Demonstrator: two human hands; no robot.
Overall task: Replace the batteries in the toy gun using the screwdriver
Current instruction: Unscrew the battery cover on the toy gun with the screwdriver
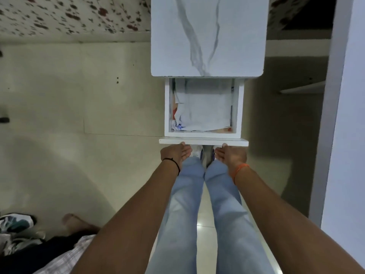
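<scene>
A white drawer point(167, 107) stands pulled out from under a small cabinet with a marble-patterned top point(207, 36). Inside it lie white papers point(205, 107) with a few red and blue scraps at their edges. No toy gun, screwdriver or batteries show in view. My left hand point(175, 153) grips the left part of the drawer front point(203, 142), thumb on its top edge. My right hand point(231, 155) grips the right part the same way. The fingers of both hands are hidden under the front panel.
My legs in light jeans stand right before the drawer. Another person's bare foot point(79, 222) and a pair of shoes point(17, 222) are on the tiled floor at lower left. A white wall edge point(335, 115) and a low shelf point(302, 89) are at right.
</scene>
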